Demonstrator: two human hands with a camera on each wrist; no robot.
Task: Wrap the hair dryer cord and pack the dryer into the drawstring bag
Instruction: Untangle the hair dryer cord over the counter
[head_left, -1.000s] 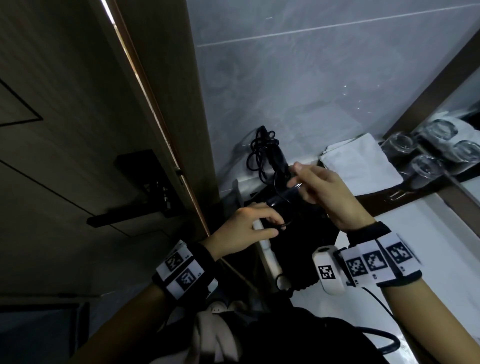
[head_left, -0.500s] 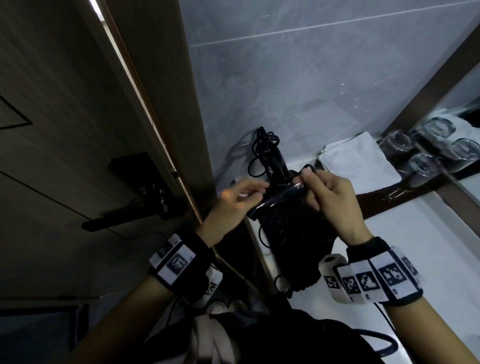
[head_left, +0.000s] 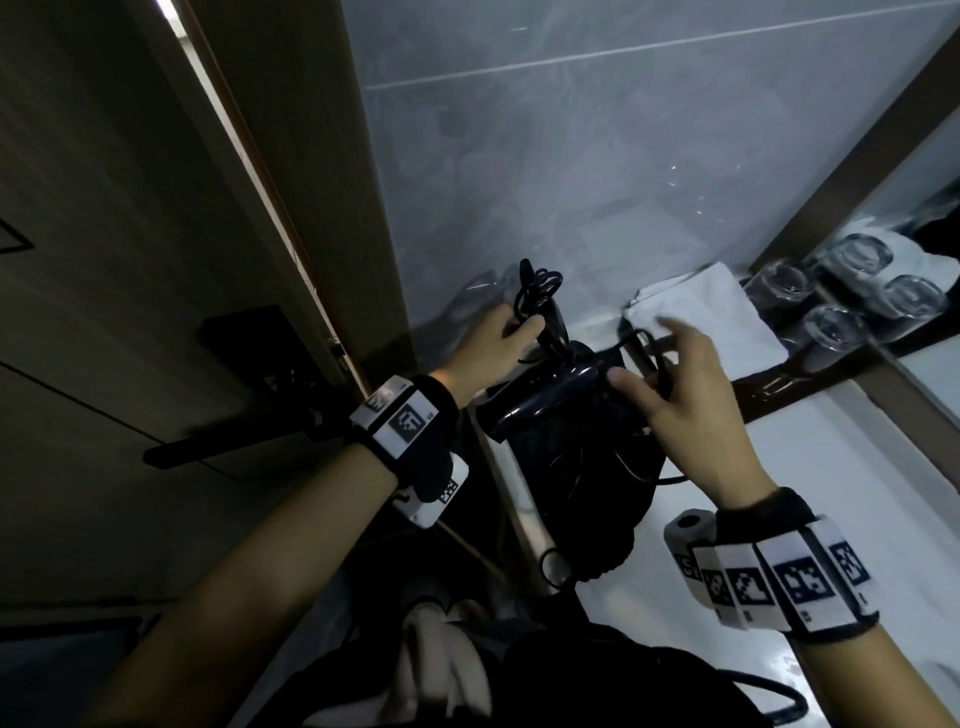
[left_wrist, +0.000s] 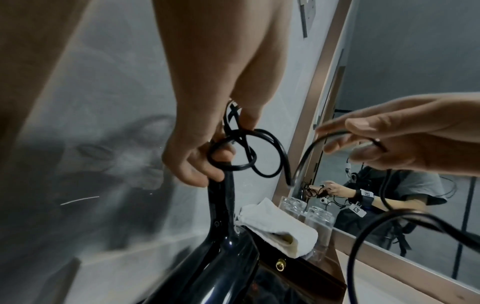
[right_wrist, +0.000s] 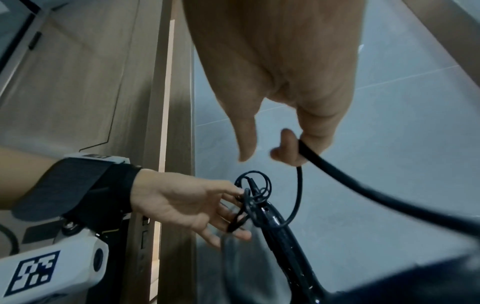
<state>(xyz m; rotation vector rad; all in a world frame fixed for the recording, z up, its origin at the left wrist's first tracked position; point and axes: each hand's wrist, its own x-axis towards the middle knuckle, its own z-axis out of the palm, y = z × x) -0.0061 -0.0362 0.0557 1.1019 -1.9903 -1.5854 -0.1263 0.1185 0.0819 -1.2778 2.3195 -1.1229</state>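
Observation:
The glossy black hair dryer (head_left: 545, 400) stands with its handle (left_wrist: 223, 197) pointing up, its body resting on the dark drawstring bag (head_left: 587, 499) at the counter's left end. My left hand (head_left: 511, 332) grips the top of the handle, where several small loops of the black cord (left_wrist: 259, 156) bunch up. To the right of the handle my right hand (head_left: 660, 364) pinches a looser stretch of cord (right_wrist: 319, 164) between thumb and fingers. From there the cord hangs in a big loop toward the bag. The plug is not visible.
A folded white towel (head_left: 711, 317) lies just behind my right hand, with upturned glasses (head_left: 826, 332) beside it on a dark tray against the mirror (left_wrist: 415, 102). The grey tiled wall (head_left: 623, 156) is close behind, and a wooden door frame (head_left: 322, 208) bounds the left. White counter (head_left: 857, 467) extends right.
My left hand has risen from the dryer's body to the top of the handle and closed on it. My right hand has drawn the cord loop away to the right.

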